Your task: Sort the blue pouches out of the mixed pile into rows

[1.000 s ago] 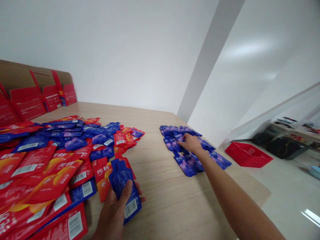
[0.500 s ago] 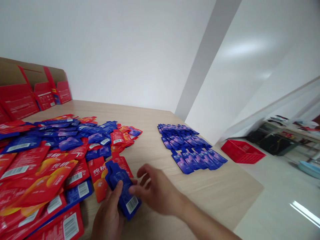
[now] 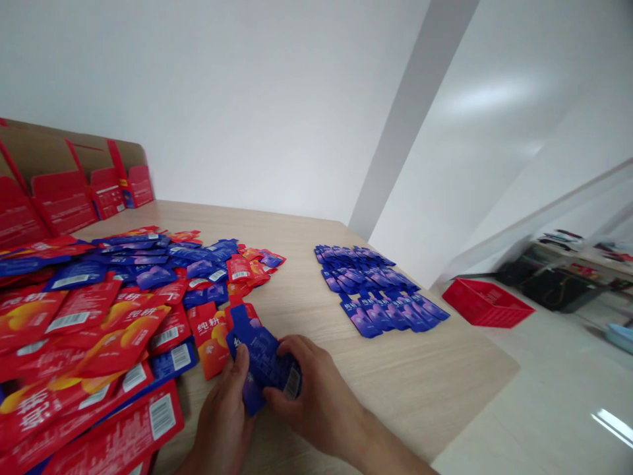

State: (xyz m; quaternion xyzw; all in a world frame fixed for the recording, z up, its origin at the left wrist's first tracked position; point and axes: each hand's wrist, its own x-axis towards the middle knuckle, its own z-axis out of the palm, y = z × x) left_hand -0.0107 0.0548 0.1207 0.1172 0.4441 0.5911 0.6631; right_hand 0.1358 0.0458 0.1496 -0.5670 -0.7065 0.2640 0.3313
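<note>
My table by a white wall
In front of me, my light wooden table [image 3: 291, 290] meets the pale wall [image 3: 222, 119], where one grey strip [image 3: 415, 112] slants. To the right, the glossy floor [image 3: 524, 389] reflects white light, near a cluttered bench [image 3: 583, 260].

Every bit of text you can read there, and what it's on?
"纯" + unclear second character: red pouch, face up.
"纯" + unclear second character: blue pouches, nearest row at right.
All other print: too small or blurred, including red cartons, held blue pouches.
</note>
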